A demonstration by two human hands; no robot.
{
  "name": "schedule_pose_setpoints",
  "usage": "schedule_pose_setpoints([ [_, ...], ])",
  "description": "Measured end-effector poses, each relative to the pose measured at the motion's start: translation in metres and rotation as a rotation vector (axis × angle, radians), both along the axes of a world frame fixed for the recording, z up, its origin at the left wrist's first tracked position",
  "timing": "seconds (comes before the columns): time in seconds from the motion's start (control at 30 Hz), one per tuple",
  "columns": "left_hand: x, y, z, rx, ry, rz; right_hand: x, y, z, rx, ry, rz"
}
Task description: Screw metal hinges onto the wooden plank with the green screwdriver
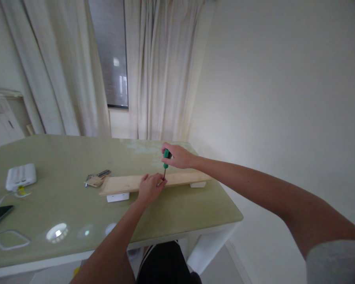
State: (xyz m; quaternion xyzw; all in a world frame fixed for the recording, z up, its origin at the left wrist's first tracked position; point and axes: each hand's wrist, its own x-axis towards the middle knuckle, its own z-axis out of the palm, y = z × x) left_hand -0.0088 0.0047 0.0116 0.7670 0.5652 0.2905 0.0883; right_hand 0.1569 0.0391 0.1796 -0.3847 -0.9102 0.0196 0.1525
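Observation:
A green-handled screwdriver (166,157) stands nearly upright over a long, pale wooden board (121,184). My right hand (179,156) is wrapped round its handle from above. On the board rests my left hand (150,187), its thumb and fingertips pinched together at the foot of the screwdriver's shaft. Whatever those fingertips hold is too small and too covered to make out. Two white blocks prop the board up, one at the left end (117,197) and one toward the right end (198,184).
Left of the board lies a small pile of metal and wooden pieces (97,179). Farther left are a white device (21,176), a white cable (10,247) and a dark phone (0,214). The table (192,215) ends close to the wall on the right.

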Motion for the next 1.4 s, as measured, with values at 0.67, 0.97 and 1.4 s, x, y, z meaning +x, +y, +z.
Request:
schedule_pose_setpoints([
  [0.67, -0.005, 0.004, -0.01, 0.029, 0.008, -0.069, 0.006, 0.005, 0.013, -0.019, -0.098, 0.022],
  [0.97, -0.003, 0.002, -0.014, 0.088, 0.063, -0.051, 0.005, -0.001, 0.002, 0.003, -0.076, 0.038],
  [1.4, -0.001, 0.003, -0.039, 0.275, 0.112, -0.034, 0.003, 0.0, 0.023, 0.014, -0.326, -0.033],
])
